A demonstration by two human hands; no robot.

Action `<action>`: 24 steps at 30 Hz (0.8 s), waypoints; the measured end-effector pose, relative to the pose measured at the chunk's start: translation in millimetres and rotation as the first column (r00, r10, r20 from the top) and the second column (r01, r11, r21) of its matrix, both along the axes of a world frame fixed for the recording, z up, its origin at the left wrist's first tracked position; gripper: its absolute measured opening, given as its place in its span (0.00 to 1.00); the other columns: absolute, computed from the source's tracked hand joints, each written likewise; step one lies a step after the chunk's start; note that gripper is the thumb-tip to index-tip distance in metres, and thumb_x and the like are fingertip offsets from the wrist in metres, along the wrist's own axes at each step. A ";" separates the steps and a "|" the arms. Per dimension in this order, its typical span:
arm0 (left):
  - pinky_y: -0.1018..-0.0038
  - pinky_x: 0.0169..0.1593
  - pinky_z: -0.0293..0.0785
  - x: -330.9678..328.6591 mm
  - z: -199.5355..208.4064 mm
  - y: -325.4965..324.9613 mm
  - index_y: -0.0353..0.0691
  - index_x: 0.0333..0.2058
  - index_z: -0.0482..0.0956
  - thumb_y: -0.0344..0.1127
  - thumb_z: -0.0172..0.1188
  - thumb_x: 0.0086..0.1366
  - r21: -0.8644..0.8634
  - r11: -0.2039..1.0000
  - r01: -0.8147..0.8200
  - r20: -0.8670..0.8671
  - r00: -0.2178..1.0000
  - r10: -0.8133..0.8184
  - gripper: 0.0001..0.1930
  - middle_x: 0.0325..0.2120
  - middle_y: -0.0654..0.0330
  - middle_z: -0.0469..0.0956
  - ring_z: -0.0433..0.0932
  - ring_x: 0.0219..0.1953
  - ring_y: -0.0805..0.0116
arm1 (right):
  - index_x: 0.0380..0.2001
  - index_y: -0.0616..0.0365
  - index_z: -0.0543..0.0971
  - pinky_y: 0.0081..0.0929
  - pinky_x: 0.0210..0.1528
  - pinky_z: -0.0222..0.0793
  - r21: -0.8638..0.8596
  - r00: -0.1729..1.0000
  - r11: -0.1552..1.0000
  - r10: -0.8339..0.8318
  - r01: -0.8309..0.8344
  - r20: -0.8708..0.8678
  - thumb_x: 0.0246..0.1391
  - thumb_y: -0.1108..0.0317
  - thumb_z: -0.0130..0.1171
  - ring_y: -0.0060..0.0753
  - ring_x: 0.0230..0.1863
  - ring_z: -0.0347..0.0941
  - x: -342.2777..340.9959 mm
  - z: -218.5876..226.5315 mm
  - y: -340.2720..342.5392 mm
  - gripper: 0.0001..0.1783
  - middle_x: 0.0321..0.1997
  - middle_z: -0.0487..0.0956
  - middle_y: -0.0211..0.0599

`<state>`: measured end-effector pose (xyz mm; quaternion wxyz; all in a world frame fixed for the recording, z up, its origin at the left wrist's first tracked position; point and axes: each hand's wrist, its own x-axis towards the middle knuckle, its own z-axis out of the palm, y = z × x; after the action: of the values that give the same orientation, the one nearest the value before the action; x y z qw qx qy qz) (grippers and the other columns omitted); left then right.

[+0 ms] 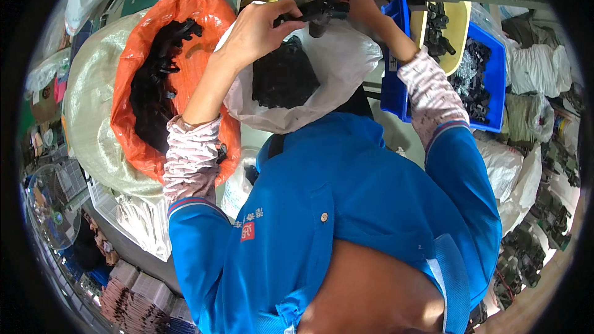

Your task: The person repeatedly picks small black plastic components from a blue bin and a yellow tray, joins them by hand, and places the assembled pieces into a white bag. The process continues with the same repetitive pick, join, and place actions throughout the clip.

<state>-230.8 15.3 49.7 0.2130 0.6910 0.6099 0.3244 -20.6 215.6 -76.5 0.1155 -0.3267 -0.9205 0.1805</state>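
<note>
Pinching black part, left fingers bent

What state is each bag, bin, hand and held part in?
Left hand: thumb and fingers closed on black part
Right hand: by the part; fingers mostly hidden, grip unclear
Black part: held; detail too dark
Orange bag: open, black pieces inside
White bag: open, dark contents
Yellow bin: open, black pieces inside
Right-hand blue bin: open, dark pieces inside
</note>
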 end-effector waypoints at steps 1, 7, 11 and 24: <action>0.67 0.30 0.71 -0.1 -1.7 -0.1 0.38 0.38 0.80 0.37 0.66 0.59 0.004 1.000 0.000 -0.003 1.000 0.000 0.11 0.21 0.48 0.76 0.75 0.22 0.53 | 0.48 0.46 0.81 0.38 0.52 0.72 0.019 0.993 1.000 -0.003 0.000 0.118 0.52 0.64 0.60 0.49 0.47 0.78 -7.0 3.4 -3.1 0.19 0.46 0.81 0.46; 0.66 0.31 0.72 0.7 4.2 -1.4 0.37 0.38 0.80 0.36 0.66 0.59 0.013 1.000 -0.006 -0.019 1.000 0.006 0.11 0.23 0.48 0.78 0.78 0.25 0.52 | 0.45 0.47 0.82 0.44 0.56 0.68 0.170 0.970 0.984 0.007 -0.050 0.245 0.44 0.65 0.65 0.54 0.52 0.73 -12.9 8.8 -6.1 0.20 0.48 0.80 0.47; 0.67 0.31 0.72 -1.7 -2.4 -4.6 0.38 0.37 0.81 0.36 0.66 0.59 0.056 0.998 -0.018 -0.004 1.000 0.018 0.10 0.23 0.49 0.78 0.77 0.24 0.52 | 0.50 0.58 0.76 0.53 0.53 0.70 0.130 0.960 0.989 0.033 -0.072 0.279 0.50 0.70 0.55 0.64 0.53 0.72 -12.5 -12.5 -2.1 0.21 0.53 0.74 0.60; 0.64 0.42 0.79 0.8 -89.8 -186.7 0.43 0.52 0.76 0.38 0.62 0.64 0.038 0.652 -0.757 -0.019 0.652 0.758 0.18 0.36 0.49 0.83 0.84 0.39 0.57 | 0.43 0.57 0.82 0.45 0.45 0.74 0.204 0.971 0.979 -0.052 0.003 0.235 0.52 0.59 0.57 0.57 0.43 0.78 -1.0 -51.2 55.8 0.18 0.41 0.81 0.59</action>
<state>-230.0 -171.5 -40.1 0.0389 0.3821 0.8414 0.3800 -21.6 271.4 -127.7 0.0387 -0.3456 -0.9365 0.0437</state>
